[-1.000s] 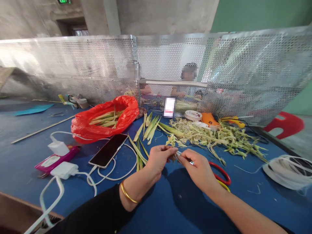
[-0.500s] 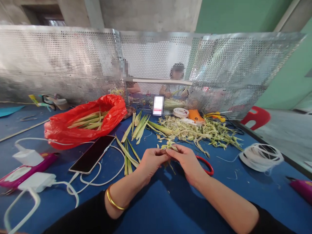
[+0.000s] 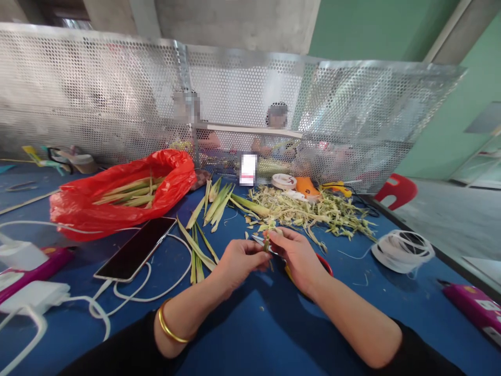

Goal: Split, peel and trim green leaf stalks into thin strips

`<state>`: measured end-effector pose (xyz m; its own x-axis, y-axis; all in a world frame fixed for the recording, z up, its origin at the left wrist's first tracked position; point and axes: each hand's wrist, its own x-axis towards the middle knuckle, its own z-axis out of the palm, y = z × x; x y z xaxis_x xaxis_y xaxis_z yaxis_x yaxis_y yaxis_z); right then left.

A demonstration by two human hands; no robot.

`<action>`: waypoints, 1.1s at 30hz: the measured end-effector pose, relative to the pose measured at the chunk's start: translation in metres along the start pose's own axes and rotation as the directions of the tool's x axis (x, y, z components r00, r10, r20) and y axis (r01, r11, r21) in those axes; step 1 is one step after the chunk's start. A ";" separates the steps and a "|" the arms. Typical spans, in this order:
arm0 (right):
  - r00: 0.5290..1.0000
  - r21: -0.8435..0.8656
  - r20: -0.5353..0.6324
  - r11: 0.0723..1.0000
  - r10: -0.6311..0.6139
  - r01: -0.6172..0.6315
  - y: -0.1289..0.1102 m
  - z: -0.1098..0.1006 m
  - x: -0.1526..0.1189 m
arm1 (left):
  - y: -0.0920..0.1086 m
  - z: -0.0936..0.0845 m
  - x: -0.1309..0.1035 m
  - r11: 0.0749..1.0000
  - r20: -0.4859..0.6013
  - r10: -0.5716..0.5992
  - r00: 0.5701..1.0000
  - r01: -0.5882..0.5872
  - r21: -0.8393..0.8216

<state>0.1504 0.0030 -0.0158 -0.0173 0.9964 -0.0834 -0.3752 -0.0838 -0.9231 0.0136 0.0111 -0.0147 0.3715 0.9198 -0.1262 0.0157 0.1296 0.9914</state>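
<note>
Small plant piece (image 3: 267, 238), pale yellow-green, leafy and ragged on top, darker green below, pinched roughly upright between fingertips of left hand (image 3: 261, 253) and right hand (image 3: 275, 236), top poking just above fingers. Scissors (image 3: 257, 239): silver blades pointing past fingertips of right hand; red-and-yellow handles partly hidden behind that hand. Whether hand touches them, can't tell from here.

Hands (image 3: 245, 257): two
Scissors (image 3: 257, 239): one pair
Red bag (image 3: 80, 209): one
White plugs (image 3: 35, 296): two
Chair (image 3: 405, 192): one
People (image 3: 276, 147): two
Shredded leaves (image 3: 332, 213): many (too tangled to count)
</note>
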 end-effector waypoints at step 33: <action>0.993 -0.197 -0.109 0.978 0.053 -0.074 -0.014 -0.023 0.030 | -0.003 -0.007 0.005 0.980 0.009 -0.133 0.991 0.130 0.147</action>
<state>0.1765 0.0341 -0.0137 0.0639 0.9829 -0.1727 -0.1833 -0.1585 -0.9702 0.0091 0.0175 -0.0185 0.3745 0.8911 -0.2565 0.2006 0.1922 0.9606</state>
